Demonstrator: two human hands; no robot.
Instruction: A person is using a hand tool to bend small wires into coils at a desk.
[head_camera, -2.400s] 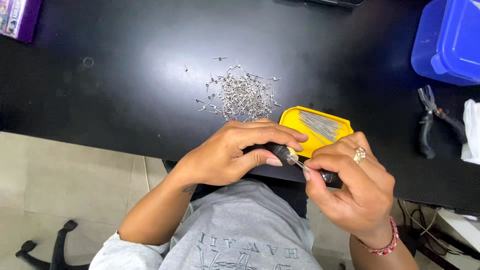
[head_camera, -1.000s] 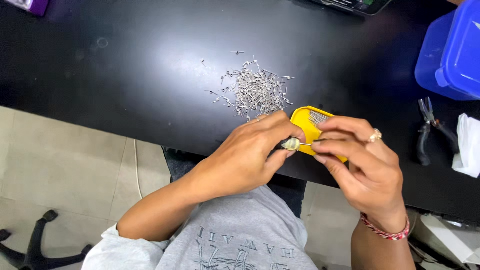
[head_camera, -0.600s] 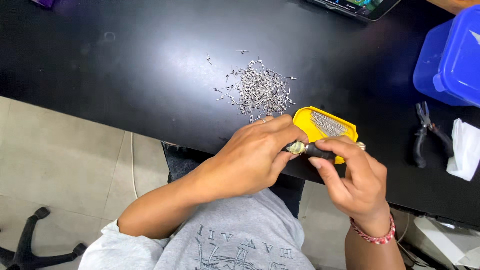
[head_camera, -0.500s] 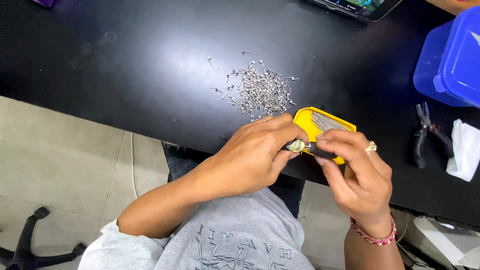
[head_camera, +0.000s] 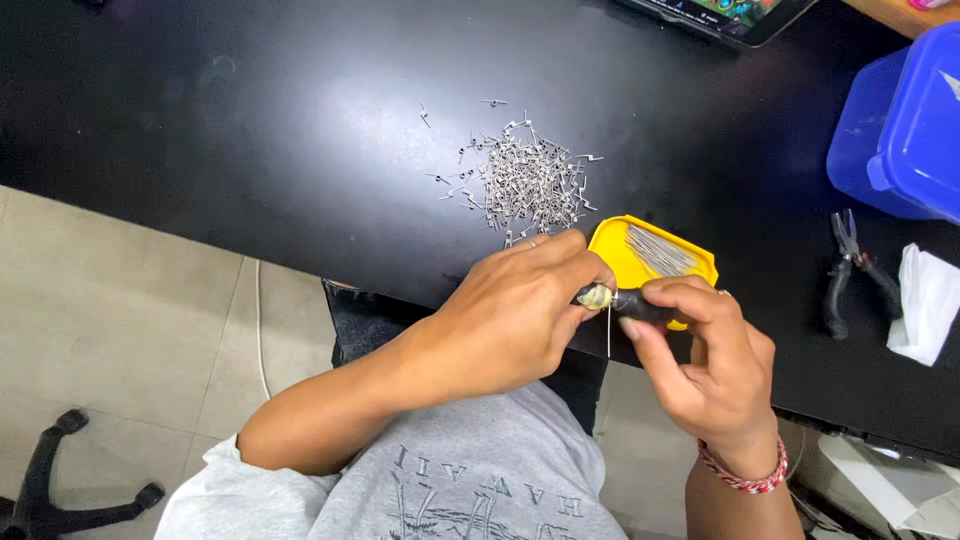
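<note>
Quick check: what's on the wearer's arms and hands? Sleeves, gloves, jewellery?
Both hands are bare, no gloves. The left hand and its forearm show no jewellery or sleeve up to the short grey T-shirt sleeve near the shoulder. The right hand has a red and white braided bracelet at the wrist. A ring shows faintly on one finger of it; its details are too small to tell.
</note>
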